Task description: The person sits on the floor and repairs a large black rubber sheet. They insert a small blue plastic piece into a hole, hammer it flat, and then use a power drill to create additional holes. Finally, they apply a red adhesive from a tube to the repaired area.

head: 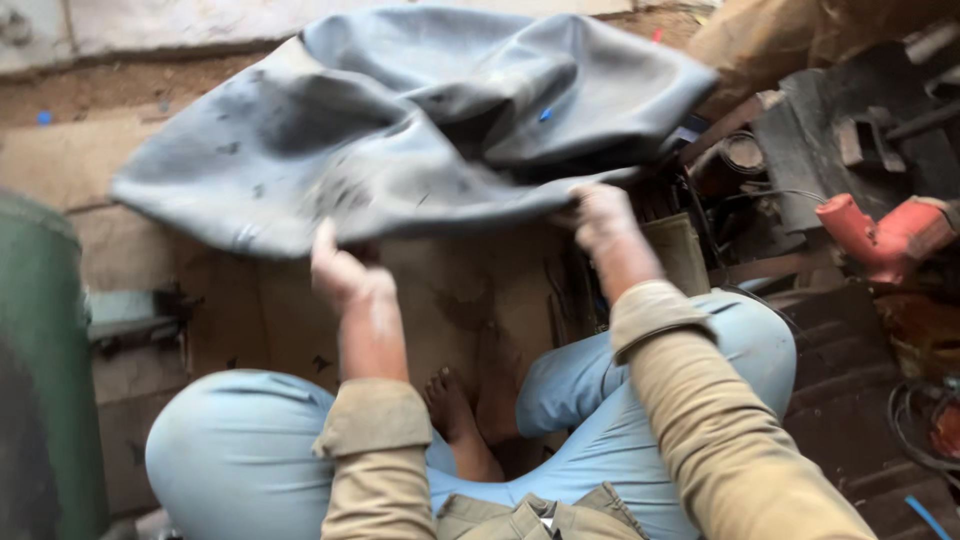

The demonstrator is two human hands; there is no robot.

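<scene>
Both hands hold up a grey rubber sheet over the lap.

The left hand and right hand each pinch the near edge of the sheet, which hangs crumpled in the air above the cardboard, its long axis running left to right. A red tool lies to the right.

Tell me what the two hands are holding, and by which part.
Both hold the large, smudged grey sheet of flexible material by its near edge: the left hand near the middle, the right hand further right.
</scene>
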